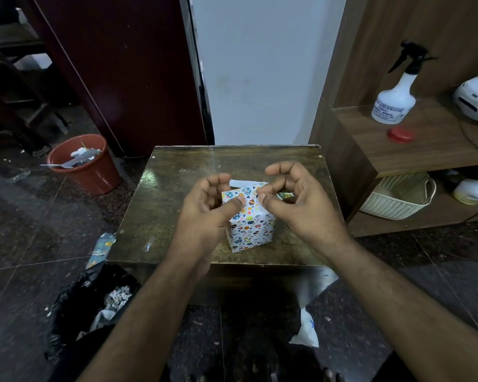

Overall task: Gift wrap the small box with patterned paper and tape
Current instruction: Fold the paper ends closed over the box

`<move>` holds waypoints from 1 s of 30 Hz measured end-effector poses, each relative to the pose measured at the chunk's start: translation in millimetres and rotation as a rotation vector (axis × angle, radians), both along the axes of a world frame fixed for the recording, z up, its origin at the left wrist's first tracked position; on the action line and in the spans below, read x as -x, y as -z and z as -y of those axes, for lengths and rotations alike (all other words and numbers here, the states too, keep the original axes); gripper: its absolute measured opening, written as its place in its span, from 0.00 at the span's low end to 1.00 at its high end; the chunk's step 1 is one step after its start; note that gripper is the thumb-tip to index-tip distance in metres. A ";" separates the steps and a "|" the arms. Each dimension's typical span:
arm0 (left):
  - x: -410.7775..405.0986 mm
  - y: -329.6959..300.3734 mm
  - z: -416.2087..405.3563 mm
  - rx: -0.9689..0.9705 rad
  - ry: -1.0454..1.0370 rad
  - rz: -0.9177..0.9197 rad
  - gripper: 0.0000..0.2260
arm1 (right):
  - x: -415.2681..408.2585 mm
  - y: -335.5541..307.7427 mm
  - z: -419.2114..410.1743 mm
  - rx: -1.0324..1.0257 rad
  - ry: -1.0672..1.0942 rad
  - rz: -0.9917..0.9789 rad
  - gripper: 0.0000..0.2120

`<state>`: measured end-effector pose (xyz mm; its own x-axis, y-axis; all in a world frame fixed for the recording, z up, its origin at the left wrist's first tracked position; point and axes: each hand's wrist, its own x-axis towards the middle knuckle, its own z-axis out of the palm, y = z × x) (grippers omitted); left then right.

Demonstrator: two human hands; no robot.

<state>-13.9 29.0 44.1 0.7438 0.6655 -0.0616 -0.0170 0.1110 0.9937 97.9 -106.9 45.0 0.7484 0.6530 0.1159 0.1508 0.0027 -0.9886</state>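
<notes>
Head view, left to right: a red bin with scraps stands on the floor at far left, and nearer you a black bag of paper waste lies by the tabletop's near left corner, with a strip of patterned offcut hanging at that edge.

On the middle of the tabletop stands the small box, already covered in white patterned paper with coloured dots and hearts. It stands upright, its long axis vertical, one vertical edge turned toward you. At its top far side a plain white flap of paper sticks out.

Your left hand is at the box's upper left, fingers curled, thumb lying against the top of the paper. Your right hand is at the upper right, fingers curled in an arch, thumb tip meeting the paper's top edge; whether either hand truly pinches the paper you cannot tell.

On the right, a wooden shelf carries a white spray bottle and a red lid; below sits a white basket.
</notes>
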 end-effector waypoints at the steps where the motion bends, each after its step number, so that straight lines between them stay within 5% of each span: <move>1: 0.1 -0.1 -1.3 0.040 0.024 -0.019 0.17 | 0.9 1.8 -0.6 -0.024 0.008 -0.044 0.18; 9: 4.1 -5.2 -4.8 0.210 0.152 -0.256 0.04 | 6.2 9.0 -2.3 -0.002 0.086 -0.048 0.20; 13: 8.6 -4.0 -8.5 0.195 0.213 -0.333 0.09 | 9.1 11.3 0.3 0.138 0.008 -0.092 0.15; 18: 8.3 -6.0 -3.5 0.210 0.224 -0.267 0.08 | 22.5 10.9 5.0 0.180 -0.161 -0.224 0.29; 30: 11.3 -3.1 -23.7 0.054 0.194 -0.163 0.06 | 28.6 7.0 -34.6 0.008 -0.104 -0.354 0.10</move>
<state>-25.2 52.6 47.2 0.8346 0.5039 -0.2225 0.1694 0.1495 0.9741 69.3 -72.3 38.0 0.6710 0.7274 -0.1437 -0.2011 -0.0081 -0.9795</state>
